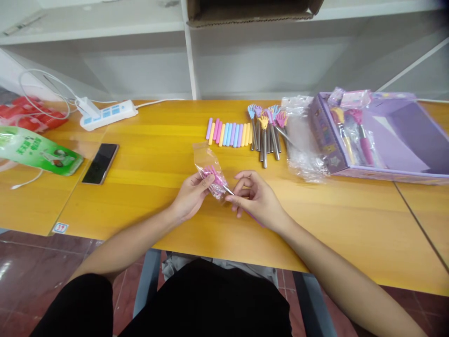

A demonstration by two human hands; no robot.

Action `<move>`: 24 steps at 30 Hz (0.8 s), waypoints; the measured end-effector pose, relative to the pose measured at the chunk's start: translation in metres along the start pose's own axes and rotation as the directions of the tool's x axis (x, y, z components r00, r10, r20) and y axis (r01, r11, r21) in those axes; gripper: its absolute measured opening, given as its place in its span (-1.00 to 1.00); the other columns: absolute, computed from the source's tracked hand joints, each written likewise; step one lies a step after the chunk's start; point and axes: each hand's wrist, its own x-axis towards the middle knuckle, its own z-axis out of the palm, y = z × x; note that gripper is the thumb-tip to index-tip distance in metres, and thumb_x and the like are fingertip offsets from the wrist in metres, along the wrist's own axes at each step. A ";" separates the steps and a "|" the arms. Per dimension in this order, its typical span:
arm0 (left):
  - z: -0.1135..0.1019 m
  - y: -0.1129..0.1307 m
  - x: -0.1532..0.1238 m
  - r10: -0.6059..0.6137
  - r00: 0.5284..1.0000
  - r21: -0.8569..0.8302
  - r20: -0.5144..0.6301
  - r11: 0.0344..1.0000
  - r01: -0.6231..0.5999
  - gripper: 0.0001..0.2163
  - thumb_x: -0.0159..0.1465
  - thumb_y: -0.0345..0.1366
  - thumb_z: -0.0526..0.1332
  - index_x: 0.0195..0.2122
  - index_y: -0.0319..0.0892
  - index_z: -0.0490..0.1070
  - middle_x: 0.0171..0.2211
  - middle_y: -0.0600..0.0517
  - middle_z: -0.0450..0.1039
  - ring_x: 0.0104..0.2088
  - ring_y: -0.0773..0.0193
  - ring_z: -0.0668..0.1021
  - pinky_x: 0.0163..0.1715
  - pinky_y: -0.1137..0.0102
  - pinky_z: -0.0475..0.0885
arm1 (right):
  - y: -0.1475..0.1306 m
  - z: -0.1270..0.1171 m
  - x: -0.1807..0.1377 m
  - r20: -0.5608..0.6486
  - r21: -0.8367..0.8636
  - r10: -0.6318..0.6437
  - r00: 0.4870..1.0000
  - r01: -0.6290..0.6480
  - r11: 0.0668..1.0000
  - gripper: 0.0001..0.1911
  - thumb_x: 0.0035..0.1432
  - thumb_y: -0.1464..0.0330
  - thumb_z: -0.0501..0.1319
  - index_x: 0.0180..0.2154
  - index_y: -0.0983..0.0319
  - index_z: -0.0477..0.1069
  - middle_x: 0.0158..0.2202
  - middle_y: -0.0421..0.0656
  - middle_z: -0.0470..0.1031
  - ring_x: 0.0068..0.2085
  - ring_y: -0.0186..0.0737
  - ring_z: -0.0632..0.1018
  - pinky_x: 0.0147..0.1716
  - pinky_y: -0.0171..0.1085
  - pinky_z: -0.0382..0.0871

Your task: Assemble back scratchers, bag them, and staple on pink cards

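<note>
Between my hands is a pink hand-shaped back scratcher (219, 179) with a metal shaft, its head inside a clear plastic bag (206, 157). My left hand (192, 194) pinches the bag around the pink head. My right hand (257, 199) grips the shaft below it; a bit of pink handle shows under the palm. Beyond them lie a row of coloured handle sleeves (229, 133) and a pile of back scratchers (266, 131) with metal shafts and heads in several colours. A stack of clear plastic bags (303, 140) lies beside the pile.
At the right, a purple box (322, 135) holds bagged back scratchers (363, 135). Leftward are a phone (101, 164), a green-and-white package (42, 150), a white power strip (108, 115) and red plastic (31, 114). A cardboard box (252, 11) sits on the shelf above.
</note>
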 end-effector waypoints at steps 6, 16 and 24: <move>-0.009 0.028 0.013 0.230 0.956 -0.029 -0.180 0.971 -0.239 -0.79 0.19 -0.24 0.60 -0.26 -0.16 0.64 -0.29 0.10 0.61 -0.30 0.43 0.57 -0.16 0.49 0.49 | -0.015 -0.018 -0.005 0.273 -0.166 0.130 0.953 -0.086 0.982 -0.56 0.36 0.04 0.38 0.04 0.19 0.40 -0.22 -0.17 0.53 -0.27 -0.24 0.66 -0.32 -0.23 0.68; -0.011 0.037 0.016 0.154 0.966 -0.021 -0.207 0.987 -0.162 -0.80 0.20 -0.26 0.59 -0.25 -0.17 0.64 -0.33 0.10 0.61 -0.36 0.43 0.57 -0.31 0.51 0.47 | -0.017 -0.020 -0.004 0.272 -0.218 0.039 0.962 0.022 0.976 -0.58 0.34 0.07 0.39 0.06 0.22 0.60 -0.22 -0.11 0.66 -0.40 -0.31 0.59 -0.33 -0.25 0.57; -0.005 0.010 0.004 0.033 0.999 0.064 -0.007 0.997 -0.032 -0.68 0.09 -0.14 0.65 -0.29 -0.21 0.66 -0.31 0.02 0.65 -0.29 0.32 0.63 -0.20 0.44 0.55 | -0.004 -0.017 0.000 0.123 -0.334 -0.096 0.988 0.133 0.933 -0.54 0.16 -0.04 0.52 -0.19 0.19 0.55 -0.36 -0.19 0.60 -0.44 -0.30 0.55 -0.41 -0.28 0.50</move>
